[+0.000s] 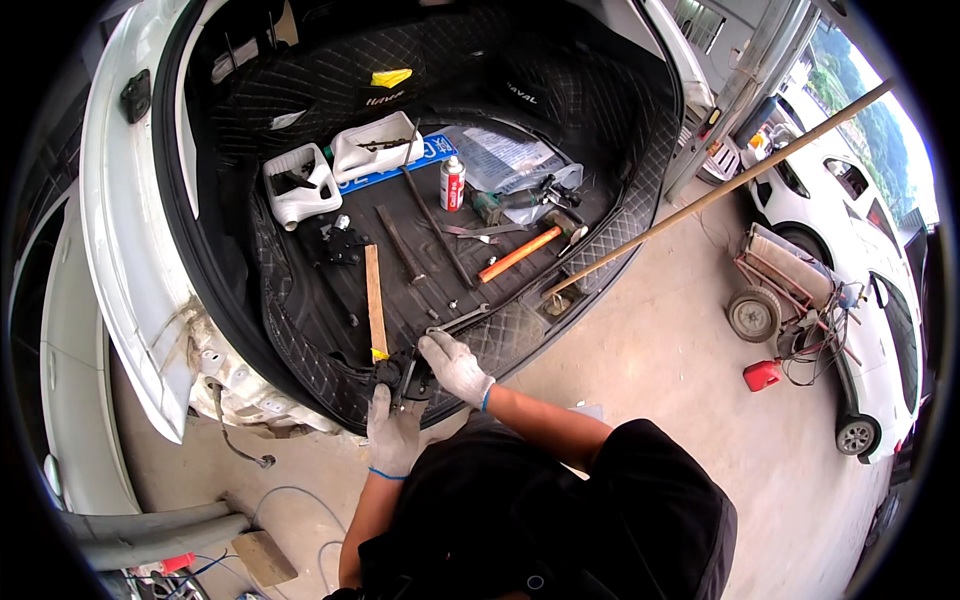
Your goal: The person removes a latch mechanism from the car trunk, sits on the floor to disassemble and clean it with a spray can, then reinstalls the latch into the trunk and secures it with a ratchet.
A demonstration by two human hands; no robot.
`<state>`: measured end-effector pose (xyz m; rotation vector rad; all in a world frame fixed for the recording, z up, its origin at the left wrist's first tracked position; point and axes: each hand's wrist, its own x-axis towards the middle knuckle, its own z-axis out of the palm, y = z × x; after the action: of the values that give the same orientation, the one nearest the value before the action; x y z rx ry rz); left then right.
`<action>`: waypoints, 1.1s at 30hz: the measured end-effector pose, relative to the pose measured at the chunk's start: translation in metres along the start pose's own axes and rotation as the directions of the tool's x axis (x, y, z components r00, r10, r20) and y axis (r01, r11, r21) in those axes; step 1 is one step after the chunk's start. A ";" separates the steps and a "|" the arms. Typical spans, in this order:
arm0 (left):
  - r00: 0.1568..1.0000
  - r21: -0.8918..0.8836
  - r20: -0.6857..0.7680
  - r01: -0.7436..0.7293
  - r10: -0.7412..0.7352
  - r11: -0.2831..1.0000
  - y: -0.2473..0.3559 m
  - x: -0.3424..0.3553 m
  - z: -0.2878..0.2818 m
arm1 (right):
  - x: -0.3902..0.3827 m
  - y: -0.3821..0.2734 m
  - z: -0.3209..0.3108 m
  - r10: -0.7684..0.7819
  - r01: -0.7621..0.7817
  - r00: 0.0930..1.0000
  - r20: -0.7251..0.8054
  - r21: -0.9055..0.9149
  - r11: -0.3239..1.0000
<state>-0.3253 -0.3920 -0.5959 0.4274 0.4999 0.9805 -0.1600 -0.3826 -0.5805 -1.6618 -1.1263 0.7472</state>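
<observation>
Both hands wear white gloves with blue cuffs and meet at the front lip of a car's open boot. My left hand [394, 435] is closed on the near side of a black metal part [390, 374], with its thumb side up against it. My right hand [455, 368] has its fingers curled just right of that part; what they hold is hidden. Beyond the right fingertips lies a wrench [464, 318]. A flat wooden stick [375, 300], with yellow at its near end, reaches from the black part into the boot.
On the boot mat [350, 285] lie an orange-handled hammer [520, 254], a spray can [452, 184], cut white jugs [303, 186], a blue plate [438, 150], a pry bar [435, 225] and a green power tool [490, 206]. A long wooden pole [720, 188] slants out rightward. A wheelbarrow [785, 275] stands right.
</observation>
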 end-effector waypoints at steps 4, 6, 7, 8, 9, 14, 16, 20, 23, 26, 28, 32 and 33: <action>0.999 -0.043 -0.028 0.014 -0.015 0.999 -0.004 -0.002 -0.011 | -0.004 0.005 0.003 -0.130 0.131 0.991 0.016 -0.016 0.991; 1.000 -0.045 -0.024 0.004 -0.005 0.999 -0.005 -0.002 -0.013 | -0.007 -0.002 -0.002 -0.028 0.024 0.996 0.085 0.037 0.999; 1.000 -0.045 -0.022 0.002 -0.003 0.999 -0.005 -0.003 -0.010 | -0.007 -0.005 -0.004 0.018 -0.024 0.995 0.102 0.055 0.998; 1.000 -0.046 -0.019 0.000 -0.001 0.999 -0.005 -0.004 -0.008 | -0.007 -0.006 -0.006 0.064 -0.072 0.991 0.119 0.072 0.995; 1.000 -0.043 -0.008 0.002 -0.002 0.999 -0.005 -0.005 -0.006 | -0.009 -0.003 -0.005 0.064 -0.069 0.994 0.084 0.057 0.996; 1.000 -0.049 0.025 0.011 -0.010 0.999 -0.008 -0.010 -0.007 | -0.013 0.005 -0.001 -0.093 0.094 0.996 0.008 -0.104 0.990; 1.000 -0.031 -0.002 -0.002 0.001 1.000 -0.007 -0.012 -0.005 | -0.016 -0.002 -0.007 -0.057 0.058 0.995 0.086 -0.018 0.998; 1.000 -0.013 0.000 -0.014 0.014 1.000 -0.008 -0.015 -0.007 | -0.018 -0.003 -0.008 0.023 -0.023 0.995 0.099 0.005 1.000; 1.000 -0.021 0.008 0.016 -0.016 1.000 -0.011 -0.016 -0.009 | -0.019 0.018 0.004 -0.059 0.060 0.998 0.019 -0.024 0.998; 1.000 -0.028 -0.024 0.001 -0.002 1.000 -0.012 -0.018 -0.016 | -0.022 0.003 -0.003 -0.019 0.019 0.995 0.093 -0.005 1.000; 1.000 -0.024 0.006 -0.014 0.014 1.000 -0.010 -0.020 -0.012 | -0.024 -0.013 -0.012 0.091 -0.097 0.981 0.170 0.024 0.995; 1.000 -0.031 0.031 -0.002 0.003 1.000 -0.008 -0.024 0.000 | -0.028 0.012 0.001 -0.056 0.060 0.997 0.047 -0.082 0.995; 1.000 -0.033 0.014 -0.012 0.012 0.999 -0.007 -0.024 -0.002 | -0.024 0.010 0.003 -0.091 0.095 0.995 0.040 -0.114 0.989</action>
<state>-0.3327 -0.4159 -0.5968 0.4080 0.4677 0.9956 -0.1685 -0.4050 -0.5911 -1.6851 -1.2834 0.6642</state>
